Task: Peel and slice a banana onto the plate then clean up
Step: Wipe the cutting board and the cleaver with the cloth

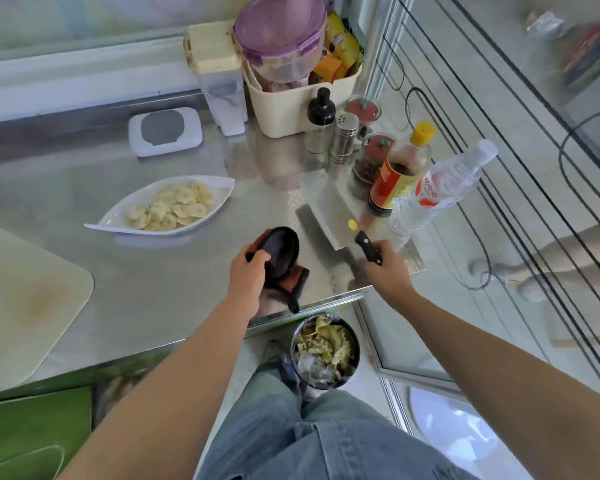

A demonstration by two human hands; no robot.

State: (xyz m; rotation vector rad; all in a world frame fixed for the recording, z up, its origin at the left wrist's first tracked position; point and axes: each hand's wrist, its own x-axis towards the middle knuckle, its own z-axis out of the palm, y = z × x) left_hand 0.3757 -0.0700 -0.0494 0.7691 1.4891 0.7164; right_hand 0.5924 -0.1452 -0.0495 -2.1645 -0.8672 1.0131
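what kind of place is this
Probably a small home kitchen: a steel counter carrying a sauce bottle and metal shaker, a plate of banana slices, and a cleaver gripped in the right hand.

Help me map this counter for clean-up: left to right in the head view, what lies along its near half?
Pale rounded cutting board → white leaf-shaped plate of banana slices → left hand gripping a dark oval object → steel cleaver with black handle, in the right hand → clear plastic water bottle.
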